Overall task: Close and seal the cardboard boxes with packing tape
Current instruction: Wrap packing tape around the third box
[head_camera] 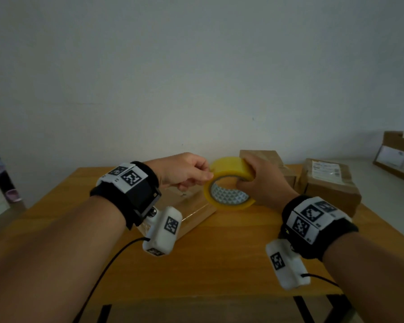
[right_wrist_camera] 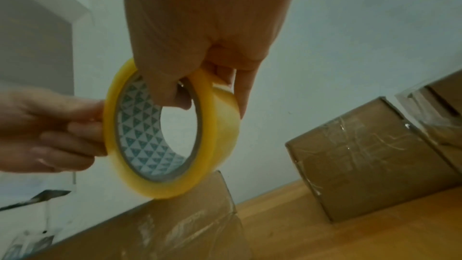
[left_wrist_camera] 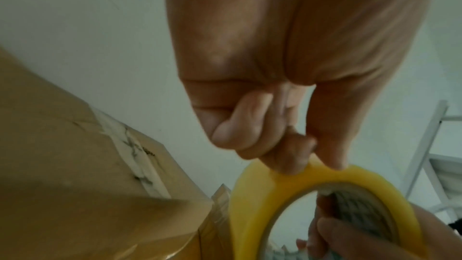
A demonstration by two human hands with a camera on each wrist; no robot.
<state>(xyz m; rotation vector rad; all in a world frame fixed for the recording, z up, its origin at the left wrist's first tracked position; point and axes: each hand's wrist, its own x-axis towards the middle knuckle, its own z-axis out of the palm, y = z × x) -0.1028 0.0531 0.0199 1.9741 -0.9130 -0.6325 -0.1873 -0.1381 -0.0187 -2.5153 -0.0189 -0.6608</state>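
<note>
Pale, bare wall backs a wooden table (head_camera: 219, 252) on which several cardboard boxes sit. Above the table's middle, the right hand (head_camera: 261, 183) holds a roll of yellow packing tape (head_camera: 229, 183) in the air, thumb hooked through the patterned core and fingers curled over the outer band. The left hand (head_camera: 184, 171) meets the roll from the other side, its thumb and forefinger pinching at the tape's outer edge while the other fingers (left_wrist_camera: 240, 126) are curled into the palm. Just below the roll lies a flat cardboard box (head_camera: 191, 206), closed, with clear tape glinting along its top. Behind the right hand stands a second box (head_camera: 273, 164) near the wall, and beside it a larger taped box (head_camera: 329, 185) bearing a white label. Farther right, on a separate pale surface, another labelled box (head_camera: 397, 157) sits well apart from the rest.
</note>
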